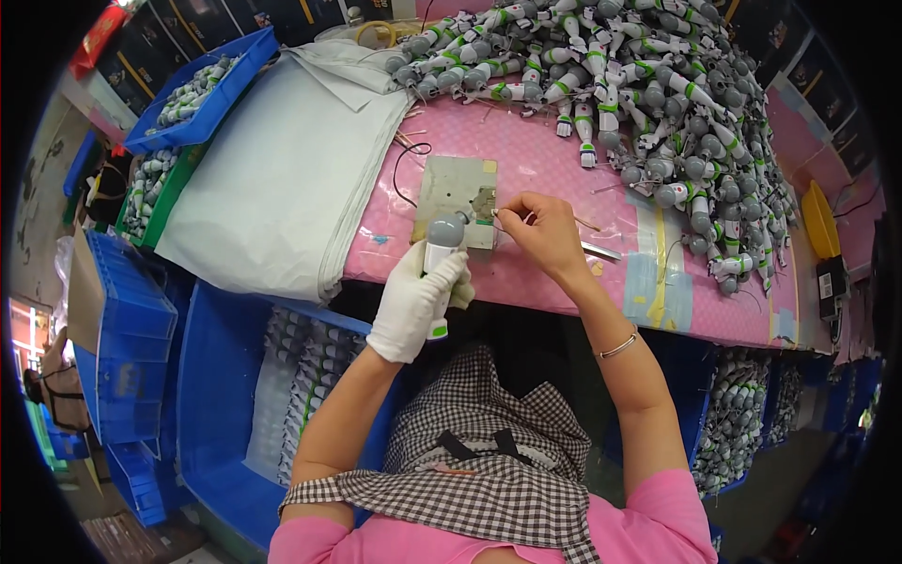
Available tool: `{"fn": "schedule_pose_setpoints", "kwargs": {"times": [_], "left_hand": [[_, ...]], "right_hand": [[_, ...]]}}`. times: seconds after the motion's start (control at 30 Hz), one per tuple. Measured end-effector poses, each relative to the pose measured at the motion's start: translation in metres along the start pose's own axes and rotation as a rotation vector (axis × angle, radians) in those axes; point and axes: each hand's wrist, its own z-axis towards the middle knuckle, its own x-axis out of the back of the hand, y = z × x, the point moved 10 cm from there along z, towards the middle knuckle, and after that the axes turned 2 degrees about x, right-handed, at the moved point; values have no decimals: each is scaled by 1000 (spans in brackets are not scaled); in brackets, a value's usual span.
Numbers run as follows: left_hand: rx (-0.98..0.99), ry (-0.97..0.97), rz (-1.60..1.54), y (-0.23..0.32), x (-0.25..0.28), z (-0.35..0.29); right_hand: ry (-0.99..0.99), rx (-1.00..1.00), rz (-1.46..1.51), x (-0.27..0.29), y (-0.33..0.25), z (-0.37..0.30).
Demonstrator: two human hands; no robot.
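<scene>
My left hand [406,305], in a white glove, is wrapped round a white toy arm [445,233] with a grey ball-shaped shoulder and a bit of green at its lower end. The grey end points up, close to the near edge of a flat metal box [447,179]. My right hand [545,237] is bare, its thumb and forefinger pinched together beside the box's right edge. Something small and pale shows at those fingertips, too small to name. A dark cable [398,179] runs from the box's left side.
A large heap of similar toy arms [648,103] covers the far right of the pink table [526,150]. White sheets [282,179] lie stacked on the left. Blue bins [221,367] with more parts stand below the table's edge. A metal strip [599,251] lies right of my right hand.
</scene>
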Motion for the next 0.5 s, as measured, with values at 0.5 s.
{"fn": "schedule_pose_setpoints", "kwargs": {"times": [0.5], "left_hand": [[146, -126, -183, -10, -3, 24]], "right_hand": [[-591, -392, 297, -33, 26, 17]]}}
